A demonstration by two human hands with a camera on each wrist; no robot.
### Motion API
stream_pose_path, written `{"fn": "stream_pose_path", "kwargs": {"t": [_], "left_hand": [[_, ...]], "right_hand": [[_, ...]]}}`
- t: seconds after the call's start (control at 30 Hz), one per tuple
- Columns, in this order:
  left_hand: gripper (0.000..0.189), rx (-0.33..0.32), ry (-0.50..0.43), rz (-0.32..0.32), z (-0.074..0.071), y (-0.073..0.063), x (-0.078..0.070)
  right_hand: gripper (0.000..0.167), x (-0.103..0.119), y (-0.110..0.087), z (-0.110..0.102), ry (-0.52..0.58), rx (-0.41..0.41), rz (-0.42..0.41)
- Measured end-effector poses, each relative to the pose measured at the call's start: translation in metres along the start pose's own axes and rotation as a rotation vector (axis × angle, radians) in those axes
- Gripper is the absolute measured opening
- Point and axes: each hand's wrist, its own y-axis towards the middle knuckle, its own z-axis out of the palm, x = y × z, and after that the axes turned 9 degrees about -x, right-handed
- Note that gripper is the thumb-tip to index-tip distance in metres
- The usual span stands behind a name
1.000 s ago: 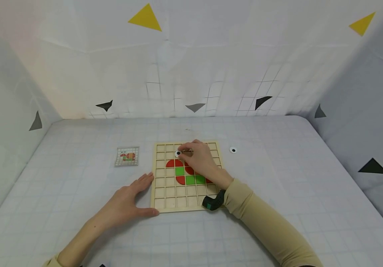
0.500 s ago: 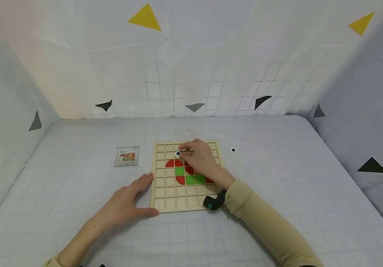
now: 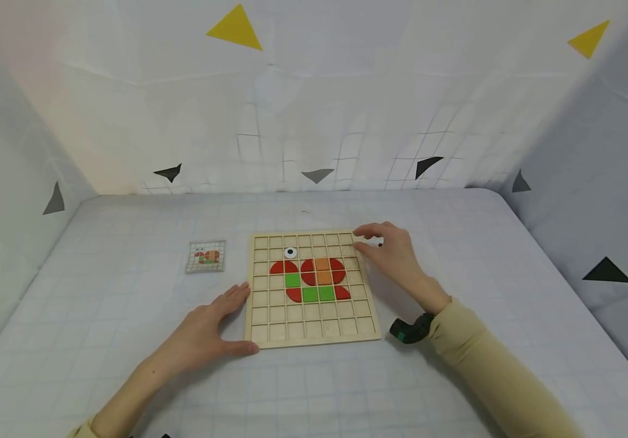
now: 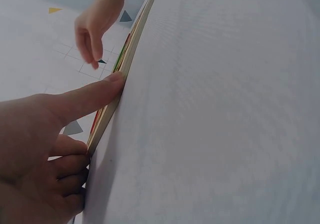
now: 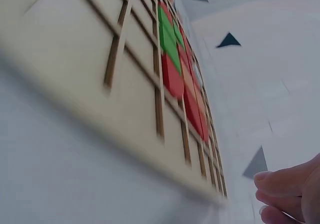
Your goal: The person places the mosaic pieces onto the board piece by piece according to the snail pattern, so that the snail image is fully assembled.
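Note:
A light wooden grid board [image 3: 270,333] lies on the table. In its cells sit red curved pieces [image 3: 283,267], green squares [image 3: 310,294] and orange pieces [image 3: 322,271]. Above them is a white eye disc [image 3: 290,252] with a black dot. My left hand [image 3: 204,340] rests at the board's left side, thumb and fingertips touching the edge, as the left wrist view also shows. Just off the upper right corner, my right hand [image 3: 398,258] hovers with thumb and fingers apart. A second eye disc [image 3: 381,244] is mostly hidden behind that hand; only its dark dot shows.
Left of the board lies a small picture card [image 3: 205,257] with a similar coloured figure on a grid. White sheeting [image 3: 314,109] marked with yellow and dark triangles encloses the back and sides of the gridded white table [image 3: 303,395].
My right hand has let go of the eye disc on the board and moved right, past the board's edge to the second disc. The left hand stays at the left edge.

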Motion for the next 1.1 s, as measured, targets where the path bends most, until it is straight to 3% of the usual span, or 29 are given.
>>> {"fn": "stream_pose_path", "kwargs": {"t": [0.33,0.6,1.1], "left_hand": [[0.107,-0.002,0.002,-0.007,-0.001,-0.001,0.0],[0.108,-0.004,-0.002,-0.007,0.0,0.0,0.001],[0.107,-0.008,-0.001,-0.002,0.0,-0.001,0.001]], "right_hand": [[0.021,-0.038,-0.017,-0.023,-0.027,-0.051,0.108],[0.023,-0.055,-0.024,-0.016,-0.052,-0.085,0.096],[0.027,-0.06,-0.027,-0.009,0.051,0.016,-0.003]]}}
